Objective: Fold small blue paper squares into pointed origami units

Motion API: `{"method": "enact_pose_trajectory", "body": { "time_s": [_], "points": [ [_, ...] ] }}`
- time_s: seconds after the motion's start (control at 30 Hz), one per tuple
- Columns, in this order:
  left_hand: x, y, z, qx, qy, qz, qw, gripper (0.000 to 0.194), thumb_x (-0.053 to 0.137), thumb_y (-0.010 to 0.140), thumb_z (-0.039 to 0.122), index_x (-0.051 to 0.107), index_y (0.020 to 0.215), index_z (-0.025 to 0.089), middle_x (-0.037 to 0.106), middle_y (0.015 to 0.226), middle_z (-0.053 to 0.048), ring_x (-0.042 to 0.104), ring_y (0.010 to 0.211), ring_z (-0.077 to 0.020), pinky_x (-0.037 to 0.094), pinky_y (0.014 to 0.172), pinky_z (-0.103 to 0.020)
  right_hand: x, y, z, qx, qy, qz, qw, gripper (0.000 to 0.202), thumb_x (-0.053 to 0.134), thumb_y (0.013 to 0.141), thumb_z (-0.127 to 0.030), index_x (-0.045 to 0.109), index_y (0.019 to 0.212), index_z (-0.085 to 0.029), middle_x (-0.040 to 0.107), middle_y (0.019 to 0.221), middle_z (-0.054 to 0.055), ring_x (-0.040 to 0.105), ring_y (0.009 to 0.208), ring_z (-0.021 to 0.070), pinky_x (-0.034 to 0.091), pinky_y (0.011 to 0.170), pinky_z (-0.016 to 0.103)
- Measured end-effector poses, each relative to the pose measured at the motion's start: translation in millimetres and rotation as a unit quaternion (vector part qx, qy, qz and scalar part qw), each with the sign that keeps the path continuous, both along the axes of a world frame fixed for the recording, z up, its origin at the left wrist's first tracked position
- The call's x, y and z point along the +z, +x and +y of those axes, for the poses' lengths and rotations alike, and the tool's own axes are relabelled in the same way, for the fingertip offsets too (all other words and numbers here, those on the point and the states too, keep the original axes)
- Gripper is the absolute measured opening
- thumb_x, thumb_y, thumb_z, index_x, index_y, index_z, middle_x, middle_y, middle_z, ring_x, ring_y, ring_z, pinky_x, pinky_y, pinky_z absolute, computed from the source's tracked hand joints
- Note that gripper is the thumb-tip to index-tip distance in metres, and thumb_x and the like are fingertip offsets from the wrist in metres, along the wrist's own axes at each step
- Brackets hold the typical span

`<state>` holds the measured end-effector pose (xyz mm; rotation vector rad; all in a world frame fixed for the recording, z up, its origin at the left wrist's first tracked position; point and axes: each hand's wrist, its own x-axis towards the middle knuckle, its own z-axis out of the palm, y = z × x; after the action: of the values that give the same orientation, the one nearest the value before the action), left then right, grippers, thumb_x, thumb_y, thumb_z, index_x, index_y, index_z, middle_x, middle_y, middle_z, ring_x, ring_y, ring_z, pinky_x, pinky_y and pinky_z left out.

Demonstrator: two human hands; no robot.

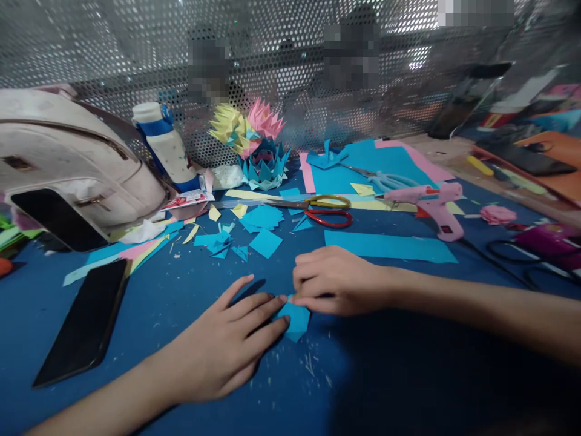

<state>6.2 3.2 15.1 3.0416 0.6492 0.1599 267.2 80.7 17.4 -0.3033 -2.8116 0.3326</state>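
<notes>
A small blue paper piece [297, 322] with folded edges lies on the dark blue tabletop between both hands. My left hand [231, 339] rests flat, its fingers spread, with fingertips on the paper's left and upper edge. From the right, my right hand [338, 281] has its fingers curled and pinches the paper's top corner. Beyond the hands are a blue paper square [266, 243], a stack of blue pieces [262, 218] and folded blue scraps [218, 242].
Scissors with red and yellow handles [329, 210], a blue strip [390, 246] and a pink glue gun [436, 203] lie farther back. Paper flowers [264, 160] stand near the perforated metal screen. At left are a phone [86, 321], a bottle [166, 145] and a backpack [68, 151].
</notes>
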Motion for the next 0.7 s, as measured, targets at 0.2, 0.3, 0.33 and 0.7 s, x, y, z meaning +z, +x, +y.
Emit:
{"method": "enact_pose_trajectory", "body": {
  "time_s": [0.2,0.3,0.33,0.7],
  "points": [
    [-6.1,0.4,-3.0,-0.003,0.021,-0.037,0.999,0.047,0.047,0.096,0.02,0.046,0.142,0.012,0.058,0.134,-0.012,0.051,0.126,-0.0261,0.017,0.122,-0.054,5.1,-9.0,-6.4,-0.138,-0.113,-0.048,0.983,0.016,0.058,0.094,-0.025,0.069,0.085,-0.017,0.068,0.082,0.001,0.06,0.078,0.0132,0.037,0.064,0.024],
    [-9.6,0.0,-3.8,0.0,0.036,-0.052,0.998,0.046,0.048,0.095,0.021,0.047,0.14,0.011,0.061,0.127,-0.012,0.054,0.121,-0.0255,0.017,0.122,-0.053,13.9,-18.0,-10.7,-0.19,-0.152,-0.114,0.963,0.004,0.066,0.086,-0.023,0.065,0.086,-0.019,0.066,0.085,-0.002,0.059,0.078,0.0124,0.034,0.061,0.023],
    [-10.5,-0.3,-3.9,0.0,0.038,-0.055,0.998,0.046,0.048,0.095,0.021,0.048,0.14,0.011,0.062,0.125,-0.012,0.055,0.12,-0.0255,0.017,0.122,-0.053,17.5,-21.0,-11.8,-0.201,-0.161,-0.131,0.957,0.006,0.067,0.085,-0.024,0.064,0.086,-0.019,0.066,0.086,-0.002,0.059,0.078,0.0124,0.033,0.06,0.022],
    [-18.8,-3.5,-7.2,-0.001,0.103,-0.095,0.99,0.033,0.048,0.097,0.02,0.057,0.127,0.009,0.066,0.111,-0.01,0.059,0.11,-0.0235,0.023,0.121,-0.052,33.3,-34.8,-15.5,-0.194,-0.166,-0.191,0.948,0.008,0.062,0.084,-0.015,0.065,0.087,-0.02,0.068,0.088,-0.003,0.061,0.081,0.0131,0.03,0.059,0.023]
  ]
}}
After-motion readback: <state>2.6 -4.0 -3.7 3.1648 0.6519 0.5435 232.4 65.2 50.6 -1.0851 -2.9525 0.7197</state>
